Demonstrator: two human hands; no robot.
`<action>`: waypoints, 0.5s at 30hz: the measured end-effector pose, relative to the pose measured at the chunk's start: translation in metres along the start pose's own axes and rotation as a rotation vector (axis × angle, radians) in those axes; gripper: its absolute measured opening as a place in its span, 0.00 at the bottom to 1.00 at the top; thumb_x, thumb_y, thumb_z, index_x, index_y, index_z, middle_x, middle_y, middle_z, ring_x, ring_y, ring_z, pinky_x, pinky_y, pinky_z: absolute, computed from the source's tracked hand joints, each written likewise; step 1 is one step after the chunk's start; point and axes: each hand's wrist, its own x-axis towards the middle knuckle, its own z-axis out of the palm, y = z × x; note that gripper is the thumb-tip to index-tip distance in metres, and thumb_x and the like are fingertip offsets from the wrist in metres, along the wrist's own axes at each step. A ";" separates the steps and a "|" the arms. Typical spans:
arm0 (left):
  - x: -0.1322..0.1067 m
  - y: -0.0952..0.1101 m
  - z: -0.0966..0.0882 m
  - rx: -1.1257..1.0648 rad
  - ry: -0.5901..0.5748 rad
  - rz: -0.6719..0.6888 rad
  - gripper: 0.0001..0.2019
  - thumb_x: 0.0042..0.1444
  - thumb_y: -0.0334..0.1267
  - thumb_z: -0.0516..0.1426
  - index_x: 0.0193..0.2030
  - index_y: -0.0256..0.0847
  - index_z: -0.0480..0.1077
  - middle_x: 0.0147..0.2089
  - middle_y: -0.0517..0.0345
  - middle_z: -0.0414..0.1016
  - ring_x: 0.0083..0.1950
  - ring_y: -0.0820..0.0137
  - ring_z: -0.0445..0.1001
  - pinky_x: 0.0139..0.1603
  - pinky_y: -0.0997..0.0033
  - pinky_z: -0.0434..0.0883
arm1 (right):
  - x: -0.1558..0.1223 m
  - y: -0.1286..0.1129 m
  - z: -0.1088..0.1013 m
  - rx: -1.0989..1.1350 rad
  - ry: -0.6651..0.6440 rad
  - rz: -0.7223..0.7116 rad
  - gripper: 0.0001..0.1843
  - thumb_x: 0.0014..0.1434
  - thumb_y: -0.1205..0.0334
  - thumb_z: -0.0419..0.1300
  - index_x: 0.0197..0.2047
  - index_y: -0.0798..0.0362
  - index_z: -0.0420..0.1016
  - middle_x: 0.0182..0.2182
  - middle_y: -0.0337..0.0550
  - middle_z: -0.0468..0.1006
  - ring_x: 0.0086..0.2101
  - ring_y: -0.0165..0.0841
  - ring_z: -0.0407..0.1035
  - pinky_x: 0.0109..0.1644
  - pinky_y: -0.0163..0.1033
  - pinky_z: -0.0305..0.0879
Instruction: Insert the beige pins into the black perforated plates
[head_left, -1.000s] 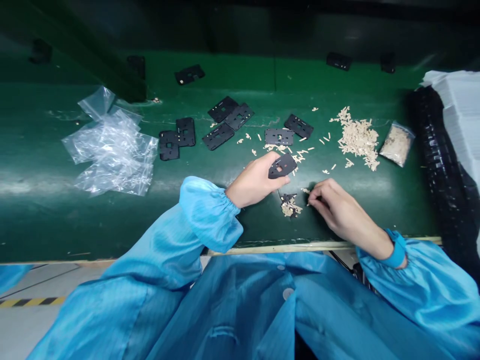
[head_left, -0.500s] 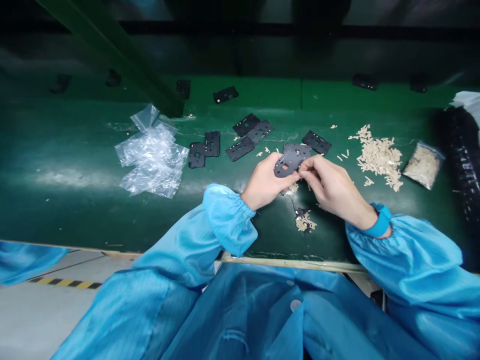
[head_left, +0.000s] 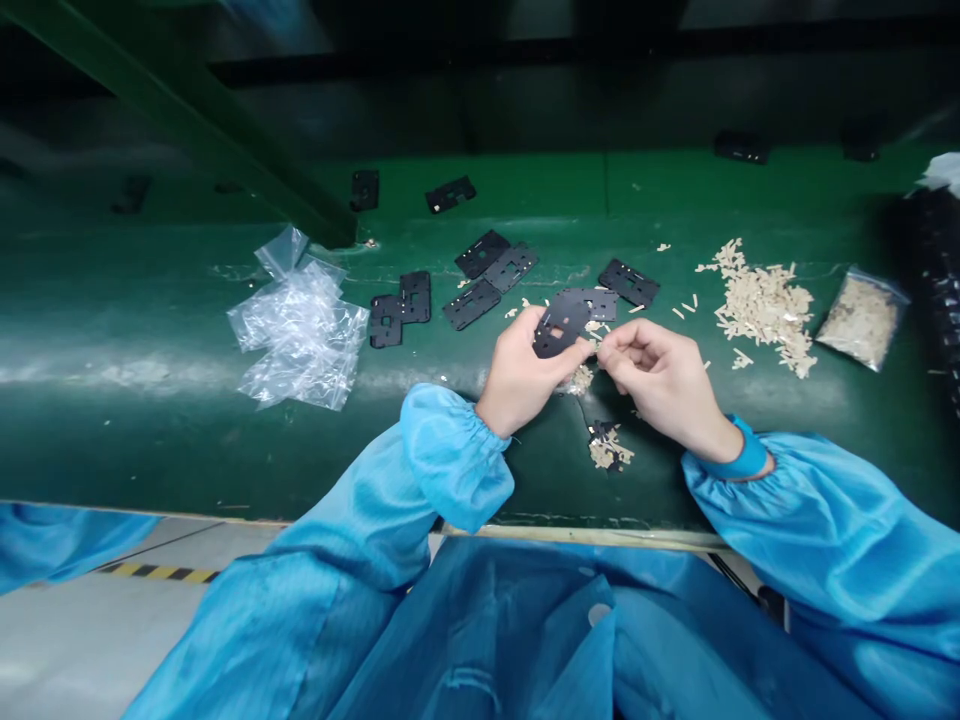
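Black and perforated, a flat plate [head_left: 571, 318] is clasped in the left hand [head_left: 517, 370], partly hiding another black plate [head_left: 602, 301] at two o'clock, the right hand [head_left: 656, 375] pinching at four, on what I cannot tell, with heaped cream slivers [head_left: 765, 310] at three, clear plastic bags [head_left: 300, 330] at nine and a long green post [head_left: 247, 150] at ten.

On the counter [head_left: 187, 440], loose bags [head_left: 300, 335] are lying at the left, several plates [head_left: 506, 272] are resting between them and a heap of pieces [head_left: 769, 310], and a filled bag [head_left: 862, 320] is sitting right of the heap
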 end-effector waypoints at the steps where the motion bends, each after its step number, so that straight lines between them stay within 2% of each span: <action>1: -0.001 0.000 0.000 0.026 0.026 0.039 0.12 0.55 0.39 0.65 0.40 0.41 0.67 0.36 0.60 0.76 0.37 0.71 0.75 0.41 0.70 0.73 | 0.000 0.001 0.001 0.006 0.004 0.001 0.13 0.60 0.53 0.68 0.33 0.53 0.74 0.21 0.34 0.69 0.21 0.26 0.61 0.23 0.34 0.56; 5: -0.005 -0.001 0.000 0.180 0.075 0.151 0.12 0.56 0.40 0.65 0.43 0.43 0.68 0.41 0.60 0.80 0.42 0.68 0.79 0.47 0.67 0.74 | 0.001 0.001 0.002 0.040 0.016 0.000 0.11 0.60 0.56 0.67 0.33 0.53 0.74 0.20 0.33 0.68 0.20 0.25 0.60 0.22 0.34 0.54; 10: -0.007 0.001 -0.001 0.271 0.068 0.126 0.11 0.58 0.44 0.64 0.42 0.44 0.68 0.41 0.60 0.80 0.41 0.68 0.79 0.45 0.68 0.73 | -0.001 0.000 0.002 0.032 0.026 -0.002 0.12 0.60 0.54 0.68 0.32 0.53 0.74 0.21 0.34 0.69 0.21 0.25 0.60 0.23 0.33 0.54; 15: -0.005 0.000 -0.003 0.293 0.074 0.138 0.12 0.56 0.43 0.65 0.40 0.43 0.67 0.34 0.63 0.76 0.35 0.71 0.74 0.37 0.72 0.69 | -0.002 0.004 0.002 -0.013 0.018 -0.025 0.09 0.61 0.57 0.67 0.33 0.53 0.75 0.23 0.36 0.71 0.23 0.26 0.61 0.25 0.33 0.57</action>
